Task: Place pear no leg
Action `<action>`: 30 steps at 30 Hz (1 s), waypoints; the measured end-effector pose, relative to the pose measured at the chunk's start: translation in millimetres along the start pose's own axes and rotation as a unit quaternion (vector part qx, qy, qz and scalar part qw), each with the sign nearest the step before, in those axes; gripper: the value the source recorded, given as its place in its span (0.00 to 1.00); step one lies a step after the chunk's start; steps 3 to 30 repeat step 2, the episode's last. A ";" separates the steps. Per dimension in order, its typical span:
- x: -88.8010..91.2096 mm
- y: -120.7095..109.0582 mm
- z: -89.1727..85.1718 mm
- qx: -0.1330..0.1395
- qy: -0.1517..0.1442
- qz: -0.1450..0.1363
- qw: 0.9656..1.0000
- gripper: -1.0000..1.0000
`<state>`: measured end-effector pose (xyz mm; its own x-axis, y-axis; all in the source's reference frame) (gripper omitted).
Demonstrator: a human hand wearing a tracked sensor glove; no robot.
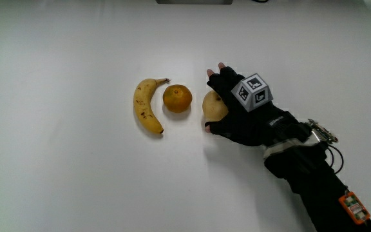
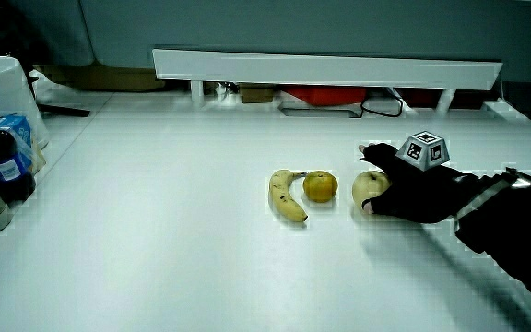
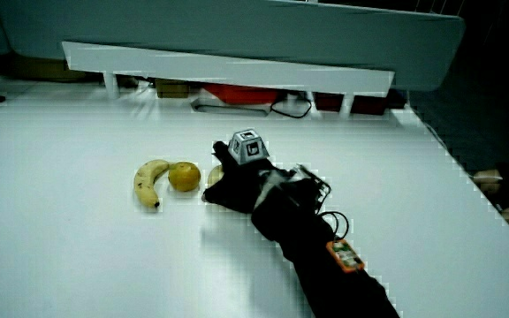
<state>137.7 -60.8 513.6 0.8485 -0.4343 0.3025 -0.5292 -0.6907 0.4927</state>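
While the pear (image 1: 212, 106) is seen resting on the table (image 1: 63, 167) just beside the orange (image 1: 177, 98), which lies beside the banana (image 1: 146, 106), it is gripped by the hand's (image 1: 238, 109) curled fingers.

On my table (image 1: 57, 180) I count 3 pcs of fruit: 1 banana (image 1: 147, 106), 1 orange (image 1: 177, 98), 1 pear (image 1: 211, 106). That's 1 of each kind, no doubles. 1 gloved hand (image 1: 240, 109) of mine, w/ 1 patterned cube (image 1: 253, 91) on its back, and 1 forearm (image 1: 314, 174) in a black sleeve. In a side view, at the table's edge, approx. 2 bottles (image 2: 3, 161) plus 1 pale tub (image 2: 3, 88); can't tell the exact bottle count, they overlap. 1 low partition (image 2: 325, 66) too, in both side views.
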 end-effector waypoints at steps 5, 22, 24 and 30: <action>8.5 -13.2 -0.1 0.016 0.003 0.002 1.000 0.00; 8.5 -13.2 -0.1 0.016 0.003 0.002 1.000 0.00; 8.5 -13.2 -0.1 0.016 0.003 0.002 1.000 0.00; 8.5 -13.2 -0.1 0.016 0.003 0.002 1.000 0.00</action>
